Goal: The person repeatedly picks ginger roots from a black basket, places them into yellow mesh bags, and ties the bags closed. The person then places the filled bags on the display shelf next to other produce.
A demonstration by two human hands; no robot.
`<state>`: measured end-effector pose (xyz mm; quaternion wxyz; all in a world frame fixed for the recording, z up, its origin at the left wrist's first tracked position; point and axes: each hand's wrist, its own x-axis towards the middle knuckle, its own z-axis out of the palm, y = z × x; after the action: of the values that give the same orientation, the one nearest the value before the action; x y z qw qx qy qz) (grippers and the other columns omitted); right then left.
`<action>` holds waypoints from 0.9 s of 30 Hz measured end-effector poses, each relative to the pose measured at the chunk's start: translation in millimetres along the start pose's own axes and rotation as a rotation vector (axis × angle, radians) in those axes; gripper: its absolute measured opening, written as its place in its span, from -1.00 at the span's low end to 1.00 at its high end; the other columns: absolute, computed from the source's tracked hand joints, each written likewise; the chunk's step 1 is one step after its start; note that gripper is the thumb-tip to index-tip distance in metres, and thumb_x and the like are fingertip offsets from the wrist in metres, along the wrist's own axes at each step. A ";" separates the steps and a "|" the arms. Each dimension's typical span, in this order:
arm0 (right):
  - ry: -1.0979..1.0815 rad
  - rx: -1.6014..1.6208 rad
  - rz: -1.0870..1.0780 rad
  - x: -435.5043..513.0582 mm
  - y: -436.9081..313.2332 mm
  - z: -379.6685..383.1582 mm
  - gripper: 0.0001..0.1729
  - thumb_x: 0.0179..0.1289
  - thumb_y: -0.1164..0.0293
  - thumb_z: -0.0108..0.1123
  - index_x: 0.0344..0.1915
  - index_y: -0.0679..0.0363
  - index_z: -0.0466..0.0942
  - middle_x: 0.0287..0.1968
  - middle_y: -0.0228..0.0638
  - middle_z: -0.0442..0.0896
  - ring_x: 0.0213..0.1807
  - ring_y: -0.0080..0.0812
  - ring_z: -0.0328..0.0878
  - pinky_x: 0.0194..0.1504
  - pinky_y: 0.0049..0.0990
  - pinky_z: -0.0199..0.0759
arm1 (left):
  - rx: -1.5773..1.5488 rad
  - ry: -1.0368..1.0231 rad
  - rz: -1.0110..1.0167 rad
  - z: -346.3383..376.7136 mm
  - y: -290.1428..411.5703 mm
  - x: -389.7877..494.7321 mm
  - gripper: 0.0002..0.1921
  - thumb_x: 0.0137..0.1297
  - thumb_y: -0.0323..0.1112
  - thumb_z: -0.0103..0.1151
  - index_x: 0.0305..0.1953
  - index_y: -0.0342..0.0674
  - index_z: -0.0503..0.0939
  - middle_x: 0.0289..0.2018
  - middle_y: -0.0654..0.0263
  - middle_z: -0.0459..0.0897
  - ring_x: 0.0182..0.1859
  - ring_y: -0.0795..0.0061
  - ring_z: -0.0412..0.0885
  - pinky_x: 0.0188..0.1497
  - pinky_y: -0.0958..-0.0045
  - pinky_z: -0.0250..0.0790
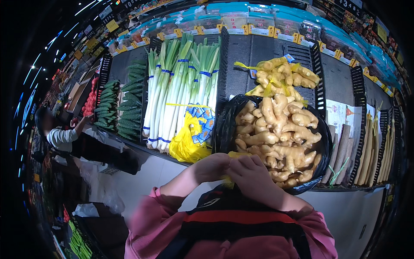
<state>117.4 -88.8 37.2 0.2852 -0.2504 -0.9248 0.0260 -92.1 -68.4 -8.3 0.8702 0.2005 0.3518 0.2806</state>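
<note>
Close to my body, just in front of the shelf edge, my left hand [212, 167] and my right hand [250, 171] meet around a yellow mesh bag [229, 181], mostly hidden by my fingers. Right beyond them, loose ginger roots [278, 129] fill a black plastic bag [223, 129]. Yellow net bags of ginger [275, 76] lie behind that, with small blue tags. To the left, a bundle of empty yellow mesh bags [187, 142] with blue tags rests on banded leeks [174, 97].
Cucumbers [106, 103] and bitter melons [131, 97] lie left of the leeks. Long brown roots [343, 152] lie at the right between black dividers [355, 129]. Packaged goods [234, 19] line the back. Another person [64, 139] stands at the far left, reaching to the shelf.
</note>
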 end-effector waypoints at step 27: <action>0.596 0.503 0.238 -26.1 27.6 33.3 -0.80 0.10 0.68 0.37 -0.23 0.28 0.73 -0.16 -0.25 0.75 -0.10 -0.27 0.73 0.09 -0.33 0.65 | 2.177 0.537 0.810 91.0 9.2 -37.3 -0.84 0.20 -0.40 0.31 -0.27 -0.15 0.50 -0.15 0.34 0.57 -0.31 0.36 0.71 -0.40 0.42 0.52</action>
<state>130.3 -74.1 -9.3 0.5879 -0.2747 -0.7312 0.2103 -51.5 -98.6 76.5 -0.0102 0.8648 0.4869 0.1219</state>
